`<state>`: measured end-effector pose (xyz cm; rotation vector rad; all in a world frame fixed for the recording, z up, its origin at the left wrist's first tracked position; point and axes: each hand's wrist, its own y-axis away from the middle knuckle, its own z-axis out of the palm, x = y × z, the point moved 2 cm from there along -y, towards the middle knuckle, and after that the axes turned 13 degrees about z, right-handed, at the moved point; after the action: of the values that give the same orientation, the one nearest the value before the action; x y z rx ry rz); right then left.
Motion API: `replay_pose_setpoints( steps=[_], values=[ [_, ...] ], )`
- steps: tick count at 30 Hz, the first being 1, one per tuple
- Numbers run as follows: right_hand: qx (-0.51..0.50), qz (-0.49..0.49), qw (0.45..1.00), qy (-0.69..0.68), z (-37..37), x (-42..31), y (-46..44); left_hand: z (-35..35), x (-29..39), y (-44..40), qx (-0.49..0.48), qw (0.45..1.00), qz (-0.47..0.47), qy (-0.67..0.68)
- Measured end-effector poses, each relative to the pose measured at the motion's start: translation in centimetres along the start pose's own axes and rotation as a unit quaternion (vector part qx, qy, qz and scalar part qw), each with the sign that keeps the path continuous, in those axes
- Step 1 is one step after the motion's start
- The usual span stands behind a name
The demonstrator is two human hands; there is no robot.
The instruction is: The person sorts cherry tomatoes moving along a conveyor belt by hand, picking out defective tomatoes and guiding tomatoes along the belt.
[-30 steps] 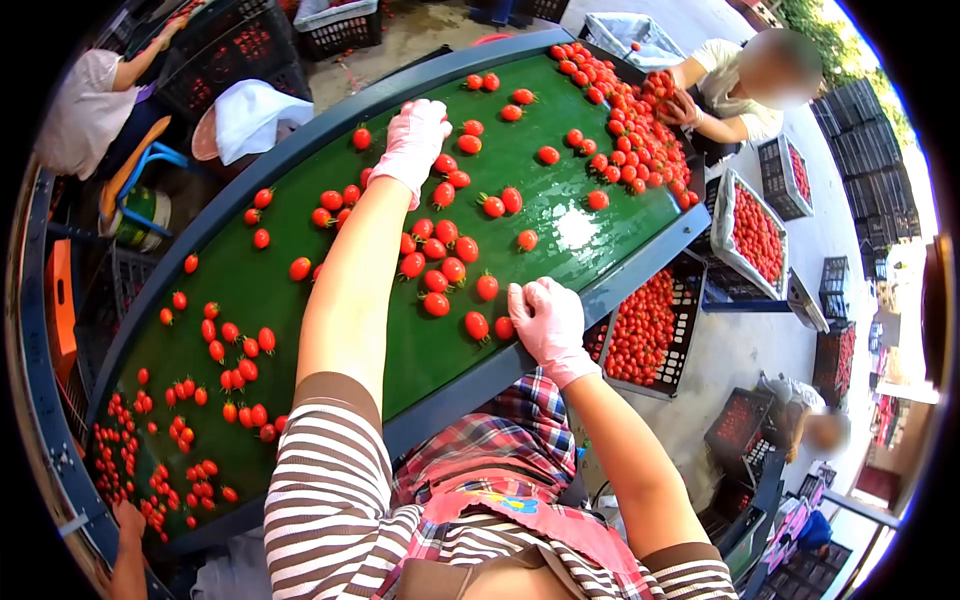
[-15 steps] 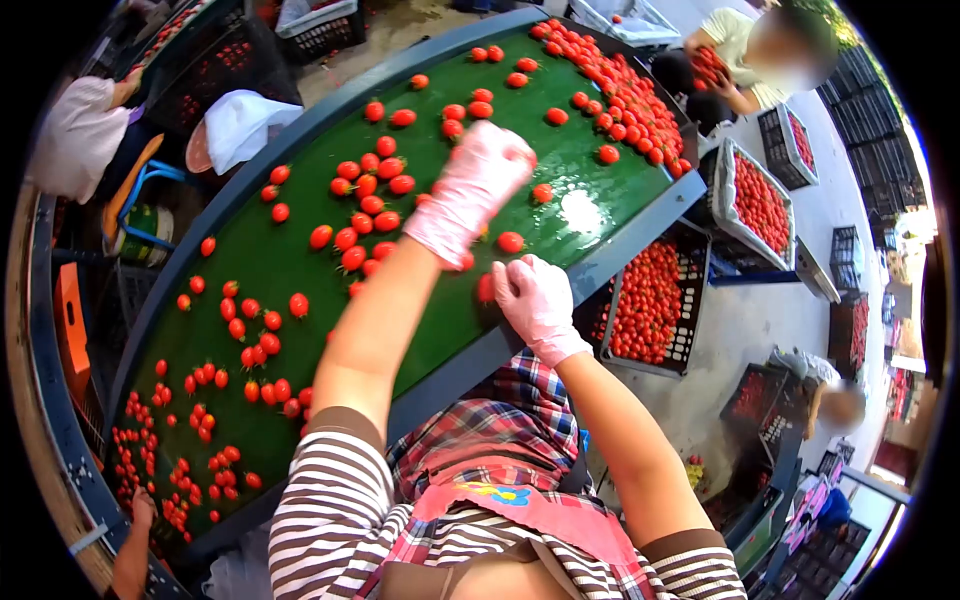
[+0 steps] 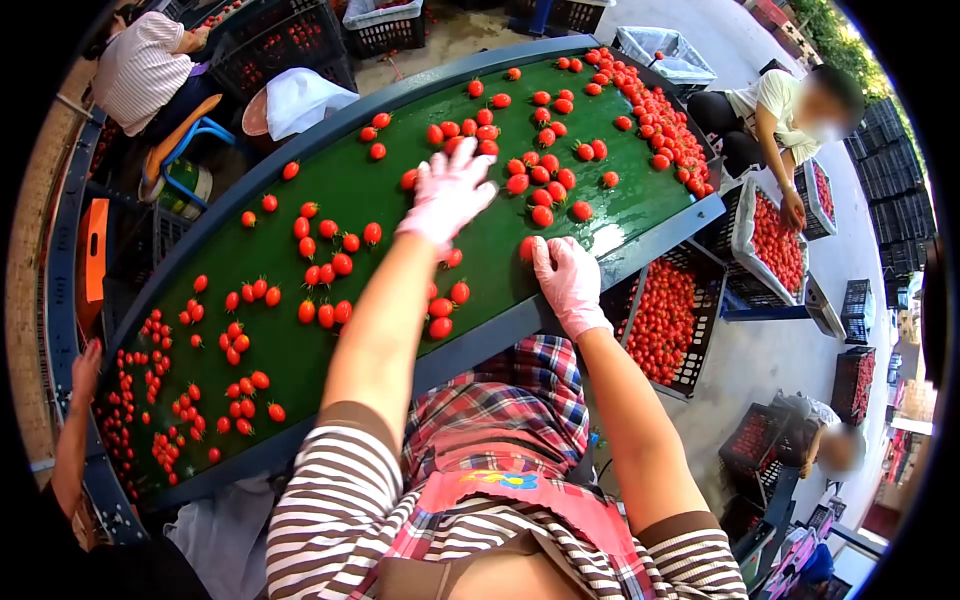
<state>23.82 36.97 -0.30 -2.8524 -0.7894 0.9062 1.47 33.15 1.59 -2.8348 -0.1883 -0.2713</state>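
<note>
Cherry tomatoes (image 3: 342, 264) lie scattered across the green belt (image 3: 425, 105). Our left hand (image 3: 450, 197) reaches among them, fingers spread; our right hand (image 3: 572, 278) curls at the rail (image 3: 660, 238), whether gripping we cannot tell. We seem to be sorting; the next move calls for a light touch.

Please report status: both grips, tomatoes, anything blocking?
Left grip spread over green belt. Right grip curled at near rim. Tomatoes scattered, heaped at right end. Left forearm hides some belt.
</note>
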Motion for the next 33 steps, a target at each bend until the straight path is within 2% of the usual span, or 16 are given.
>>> replay_pose_setpoints(
  steps=[3, 5, 7, 9, 10, 12, 16, 19, 20, 21, 24, 27, 29, 31, 32, 33],
  values=[
    [-0.003, 0.019, 0.998, -0.057, -0.3, 0.0, 0.1, -1.8, -3.0, 5.4, -0.060, 0.983, -0.085, 0.150],
    [-0.041, 0.038, 0.997, -0.047, -0.3, 0.3, -0.2, -5.7, -1.4, 9.6, -0.066, 0.987, -0.143, -0.008],
    [-0.076, 0.043, 0.993, -0.075, -1.0, -0.4, -0.1, -6.8, 0.3, 14.3, -0.026, 0.994, -0.110, 0.002],
    [-0.094, 0.033, 0.990, -0.103, -0.5, 0.3, 0.0, -7.4, 3.1, 18.1, -0.168, 0.983, -0.071, 0.020],
    [-0.090, 0.019, 0.991, -0.101, -0.5, 0.2, 0.3, -6.9, 3.3, 19.8, -0.168, 0.984, -0.053, 0.008],
    [-0.071, -0.027, 0.993, -0.094, -0.6, 0.0, 0.4, -5.8, 2.5, 21.7, -0.103, 0.989, -0.085, -0.056],
    [-0.120, 0.027, 0.985, -0.121, -1.5, 0.0, 0.8, -8.3, 0.6, 25.4, -0.017, 0.943, -0.327, -0.060],
    [-0.162, 0.016, 0.979, -0.119, -2.2, -0.6, 0.9, -9.1, 1.3, 29.3, -0.005, 0.964, -0.267, 0.023],
    [-0.231, 0.049, 0.968, -0.091, -2.7, -1.1, 0.5, -9.2, 2.0, 29.7, -0.075, 0.955, -0.287, -0.009],
    [-0.230, 0.052, 0.968, -0.087, -2.9, -1.2, 0.4, -8.5, 1.9, 30.1, -0.101, 0.954, -0.274, -0.070],
    [-0.207, -0.134, 0.969, 0.022, -1.8, -0.7, 0.3, -9.3, 0.7, 32.8, -0.067, 0.912, -0.352, -0.202],
    [-0.211, -0.124, 0.969, -0.019, -0.2, -2.3, 2.1, -10.7, -0.7, 36.5, -0.011, 0.848, -0.507, -0.155],
    [-0.266, -0.033, 0.959, -0.090, 0.9, -5.2, 3.7, -11.3, -0.7, 36.6, -0.046, 0.841, -0.517, -0.150],
    [-0.228, -0.058, 0.962, -0.141, 4.2, -6.6, 3.8, -10.0, -1.8, 35.9, 0.062, 0.898, -0.436, -0.020],
    [-0.220, -0.026, 0.956, -0.191, 5.1, -7.2, 3.4, -8.6, -1.8, 35.1, 0.104, 0.917, -0.370, -0.106],
    [-0.184, -0.018, 0.945, -0.269, 4.9, -8.8, 2.6, -9.1, -0.7, 32.8, 0.079, 0.909, -0.402, -0.080]
  ],
)
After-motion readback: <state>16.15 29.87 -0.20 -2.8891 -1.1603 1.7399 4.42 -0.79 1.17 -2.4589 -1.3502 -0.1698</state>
